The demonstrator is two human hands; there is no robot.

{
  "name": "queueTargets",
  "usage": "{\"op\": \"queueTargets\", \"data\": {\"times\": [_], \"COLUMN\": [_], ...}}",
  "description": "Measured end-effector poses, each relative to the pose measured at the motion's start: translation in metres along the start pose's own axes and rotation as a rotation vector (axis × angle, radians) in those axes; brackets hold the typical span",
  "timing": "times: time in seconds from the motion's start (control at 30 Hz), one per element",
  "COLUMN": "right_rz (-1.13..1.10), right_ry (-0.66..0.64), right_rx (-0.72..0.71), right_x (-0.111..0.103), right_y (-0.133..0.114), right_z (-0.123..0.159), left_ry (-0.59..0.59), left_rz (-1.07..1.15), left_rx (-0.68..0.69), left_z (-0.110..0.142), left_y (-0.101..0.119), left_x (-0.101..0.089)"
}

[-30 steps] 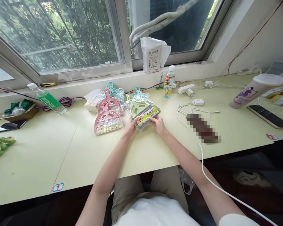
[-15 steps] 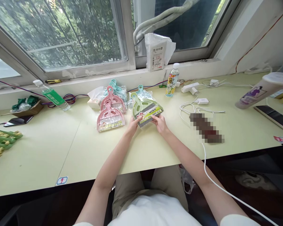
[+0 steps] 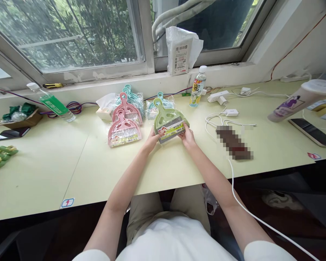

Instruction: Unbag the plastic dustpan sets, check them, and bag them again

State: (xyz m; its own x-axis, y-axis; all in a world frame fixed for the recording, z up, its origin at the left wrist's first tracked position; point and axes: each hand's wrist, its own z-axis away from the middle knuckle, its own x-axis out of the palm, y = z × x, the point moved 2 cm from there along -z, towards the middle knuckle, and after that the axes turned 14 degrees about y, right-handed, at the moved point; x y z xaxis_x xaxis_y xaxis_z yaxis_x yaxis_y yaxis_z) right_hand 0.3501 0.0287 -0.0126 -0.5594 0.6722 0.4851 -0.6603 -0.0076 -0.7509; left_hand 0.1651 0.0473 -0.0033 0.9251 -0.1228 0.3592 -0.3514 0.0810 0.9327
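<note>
Between my two hands is a green dustpan and brush set (image 3: 168, 121), wrapped in clear film with a printed label. My left hand (image 3: 153, 140) is closed on its lower left corner, thumb on the front. At its right edge my right hand (image 3: 188, 135) grips it, some fingers behind the pan. To the left lie two pink dustpan sets (image 3: 125, 132), one overlapping the other. Behind them are several teal dustpan sets (image 3: 133, 97). A light blue dustpan set (image 3: 161, 103) lies just beyond the green one, partly covered by it.
A tissue pack (image 3: 105, 105) sits left of the sets. A drink bottle (image 3: 198, 87), white chargers and cables (image 3: 230, 112), a blurred brown item (image 3: 234, 143), a tumbler (image 3: 296, 99) and a phone (image 3: 313, 131) are on the right. A green-labelled bottle (image 3: 53, 103) leans at left.
The right hand has shifted from the label's lower edge to the set's right edge. The green set faces me more squarely. The whole view has moved slightly.
</note>
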Motion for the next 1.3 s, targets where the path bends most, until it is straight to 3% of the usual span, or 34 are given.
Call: {"op": "queueTargets", "data": {"times": [0.17, 0.33, 0.4, 0.77, 1.07, 1.3], "right_rz": [0.016, 0.094, 0.095, 0.188, 0.138, 0.011], "right_ry": [-0.074, -0.37, -0.412, -0.461, -0.347, -0.302], "right_rx": [-0.013, -0.092, -0.13, -0.108, -0.166, -0.24], "right_x": [0.003, 0.013, 0.013, 0.008, 0.009, 0.008], "right_y": [0.001, 0.01, 0.013, -0.005, 0.0, -0.009], "right_z": [-0.002, 0.011, 0.015, 0.007, 0.01, 0.012], "left_ry": [0.048, 0.055, 0.045, 0.041, 0.061, -0.094], "left_rz": [0.047, 0.017, -0.008, -0.023, -0.023, 0.028], "left_rx": [0.004, 0.035, 0.028, -0.029, -0.053, -0.152], "left_z": [0.003, 0.002, 0.003, 0.007, 0.012, 0.022], "left_y": [0.006, 0.013, 0.014, 0.011, 0.009, 0.001], "left_x": [0.003, -0.002, -0.003, 0.003, 0.009, 0.032]}}
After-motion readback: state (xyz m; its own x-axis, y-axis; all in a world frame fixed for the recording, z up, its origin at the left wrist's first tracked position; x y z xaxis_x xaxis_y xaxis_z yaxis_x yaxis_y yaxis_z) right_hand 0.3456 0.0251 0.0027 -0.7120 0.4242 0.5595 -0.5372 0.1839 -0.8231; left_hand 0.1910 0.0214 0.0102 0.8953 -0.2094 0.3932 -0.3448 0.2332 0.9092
